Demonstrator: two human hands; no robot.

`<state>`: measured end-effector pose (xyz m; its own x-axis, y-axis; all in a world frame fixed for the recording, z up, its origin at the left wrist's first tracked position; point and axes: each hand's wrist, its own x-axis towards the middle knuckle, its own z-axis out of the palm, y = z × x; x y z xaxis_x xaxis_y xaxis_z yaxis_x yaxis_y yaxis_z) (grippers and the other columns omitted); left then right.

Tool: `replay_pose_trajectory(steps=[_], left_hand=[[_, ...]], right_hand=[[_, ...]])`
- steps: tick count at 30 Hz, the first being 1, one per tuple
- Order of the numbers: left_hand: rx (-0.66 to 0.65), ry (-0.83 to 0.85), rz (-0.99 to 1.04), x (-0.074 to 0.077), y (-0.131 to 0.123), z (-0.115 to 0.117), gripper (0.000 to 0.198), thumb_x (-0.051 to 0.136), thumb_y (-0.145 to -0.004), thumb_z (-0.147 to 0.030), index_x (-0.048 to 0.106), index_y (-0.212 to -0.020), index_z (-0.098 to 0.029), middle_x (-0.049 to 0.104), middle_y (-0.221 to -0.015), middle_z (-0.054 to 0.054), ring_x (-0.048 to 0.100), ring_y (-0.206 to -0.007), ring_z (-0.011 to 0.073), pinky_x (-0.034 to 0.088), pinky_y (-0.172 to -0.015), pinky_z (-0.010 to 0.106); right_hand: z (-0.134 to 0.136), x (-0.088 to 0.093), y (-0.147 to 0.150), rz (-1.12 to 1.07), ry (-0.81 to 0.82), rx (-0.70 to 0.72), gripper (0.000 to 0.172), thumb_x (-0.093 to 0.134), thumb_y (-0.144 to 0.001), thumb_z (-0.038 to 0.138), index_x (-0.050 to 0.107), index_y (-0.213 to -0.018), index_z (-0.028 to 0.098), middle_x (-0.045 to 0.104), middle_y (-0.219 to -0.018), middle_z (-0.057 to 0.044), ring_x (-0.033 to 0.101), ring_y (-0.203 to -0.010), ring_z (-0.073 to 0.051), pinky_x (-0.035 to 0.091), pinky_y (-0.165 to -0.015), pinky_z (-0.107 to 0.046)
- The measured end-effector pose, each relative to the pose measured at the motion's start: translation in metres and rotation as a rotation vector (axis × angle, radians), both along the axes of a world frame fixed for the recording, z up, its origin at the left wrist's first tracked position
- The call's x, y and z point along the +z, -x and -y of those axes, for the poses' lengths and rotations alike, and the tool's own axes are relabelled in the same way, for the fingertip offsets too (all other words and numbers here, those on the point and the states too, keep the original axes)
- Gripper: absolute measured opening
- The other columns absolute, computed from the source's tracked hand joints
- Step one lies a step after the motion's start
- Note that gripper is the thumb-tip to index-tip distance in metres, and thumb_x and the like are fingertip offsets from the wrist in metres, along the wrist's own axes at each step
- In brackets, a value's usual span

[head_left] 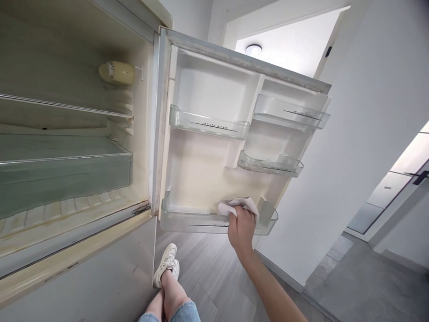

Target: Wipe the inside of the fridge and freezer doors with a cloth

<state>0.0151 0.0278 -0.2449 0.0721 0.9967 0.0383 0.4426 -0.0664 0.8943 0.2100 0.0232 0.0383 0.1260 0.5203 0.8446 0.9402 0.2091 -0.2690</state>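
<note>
The right hand [241,229] is gripping a white cloth [238,207] against the bottom door bin [194,223], lower centre of the frame; the fridge door [246,59] is standing open, its upper bins [209,123] are sitting empty, and yellowish marks [203,179] are showing below them.

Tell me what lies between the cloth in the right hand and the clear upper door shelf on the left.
In the head view, only bare, yellowed door liner lies between the white cloth in the right hand and the clear door shelf.
</note>
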Motion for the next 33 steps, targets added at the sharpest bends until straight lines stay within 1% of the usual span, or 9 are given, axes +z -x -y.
replay_pose_trajectory(steps=[3, 5, 10, 14, 16, 19, 22, 26, 33], left_hand=[[-0.011, -0.005, -0.008, 0.0, 0.006, -0.007, 0.05, 0.039, -0.074, -0.062, 0.062, -0.112, -0.038, 0.073, -0.115, -0.005, 0.045, -0.135, 0.0324, 0.046, -0.103, 0.058], [-0.01, -0.005, -0.007, -0.003, 0.005, -0.002, 0.052, 0.041, -0.074, -0.062, 0.058, -0.117, -0.04, 0.071, -0.12, -0.006, 0.043, -0.137, 0.0316, 0.047, -0.102, 0.056], [0.065, 0.076, 0.022, -0.016, -0.004, 0.022, 0.069, 0.05, -0.069, -0.062, 0.032, -0.135, -0.055, 0.056, -0.139, -0.02, 0.045, -0.135, 0.0296, 0.056, -0.095, 0.045], [0.128, 0.228, 0.02, -0.021, -0.003, 0.026, 0.073, 0.043, -0.075, -0.056, 0.019, -0.144, -0.048, 0.046, -0.148, -0.018, 0.046, -0.133, 0.0304, 0.054, -0.097, 0.046], [0.149, 0.29, 0.009, -0.021, -0.001, 0.024, 0.067, 0.038, -0.078, -0.054, 0.024, -0.143, -0.044, 0.051, -0.145, -0.015, 0.047, -0.131, 0.0308, 0.053, -0.097, 0.047], [0.154, 0.334, -0.011, -0.021, -0.003, 0.023, 0.056, 0.027, -0.082, -0.052, 0.042, -0.135, -0.04, 0.067, -0.129, -0.01, 0.056, -0.122, 0.0313, 0.053, -0.095, 0.048], [0.153, 0.357, -0.033, -0.02, -0.006, 0.021, 0.053, 0.022, -0.084, -0.05, 0.056, -0.122, -0.037, 0.076, -0.11, -0.006, 0.063, -0.113, 0.0312, 0.053, -0.095, 0.048], [0.153, 0.333, -0.045, -0.015, -0.003, 0.019, 0.047, 0.027, -0.084, -0.052, 0.062, -0.111, -0.04, 0.077, -0.104, -0.007, 0.065, -0.11, 0.0315, 0.053, -0.093, 0.047], [0.147, 0.222, -0.002, -0.007, 0.002, 0.019, 0.05, 0.042, -0.079, -0.055, 0.053, -0.126, -0.041, 0.068, -0.127, -0.007, 0.051, -0.127, 0.0342, 0.052, -0.097, 0.053]], right_hand=[[0.0, 0.0, 0.028, -0.01, -0.056, 0.047, 0.024, 0.038, -0.088, 0.02, 0.061, -0.085, 0.017, 0.062, -0.077, -0.006, 0.054, -0.079, -0.023, 0.037, -0.079, -0.036], [0.001, 0.0, 0.045, -0.032, -0.075, 0.1, 0.023, 0.038, -0.088, 0.019, 0.061, -0.089, 0.017, 0.063, -0.08, -0.006, 0.054, -0.082, -0.023, 0.036, -0.081, -0.036], [0.004, -0.002, 0.081, -0.061, -0.088, 0.235, 0.027, 0.037, -0.089, 0.018, 0.06, -0.104, 0.018, 0.065, -0.092, -0.005, 0.054, -0.093, -0.023, 0.034, -0.088, -0.037], [0.004, -0.004, 0.107, -0.071, -0.097, 0.279, 0.027, 0.037, -0.089, 0.02, 0.06, -0.102, 0.017, 0.066, -0.093, -0.006, 0.056, -0.09, -0.023, 0.035, -0.086, -0.037], [0.003, -0.006, 0.121, -0.079, -0.1, 0.31, 0.028, 0.036, -0.089, 0.021, 0.061, -0.102, 0.016, 0.068, -0.093, -0.007, 0.058, -0.089, -0.022, 0.037, -0.084, -0.036], [0.002, -0.012, 0.144, -0.038, -0.119, 0.38, 0.034, 0.036, -0.091, 0.023, 0.06, -0.114, 0.015, 0.07, -0.099, -0.007, 0.061, -0.091, -0.022, 0.041, -0.082, -0.035], [0.0, -0.02, 0.16, 0.126, -0.136, 0.43, 0.045, 0.038, -0.092, 0.026, 0.051, -0.133, 0.015, 0.067, -0.118, -0.01, 0.058, -0.109, -0.025, 0.042, -0.093, -0.039], [-0.002, -0.031, 0.16, 0.331, -0.163, 0.378, 0.053, 0.043, -0.092, 0.027, 0.041, -0.144, 0.02, 0.056, -0.137, -0.009, 0.046, -0.128, -0.031, 0.035, -0.106, -0.05], [0.003, -0.037, 0.119, 0.448, -0.064, 0.327, 0.056, 0.046, -0.091, 0.029, 0.039, -0.146, 0.033, 0.063, -0.124, -0.007, 0.055, -0.112, -0.029, 0.044, -0.093, -0.046]])
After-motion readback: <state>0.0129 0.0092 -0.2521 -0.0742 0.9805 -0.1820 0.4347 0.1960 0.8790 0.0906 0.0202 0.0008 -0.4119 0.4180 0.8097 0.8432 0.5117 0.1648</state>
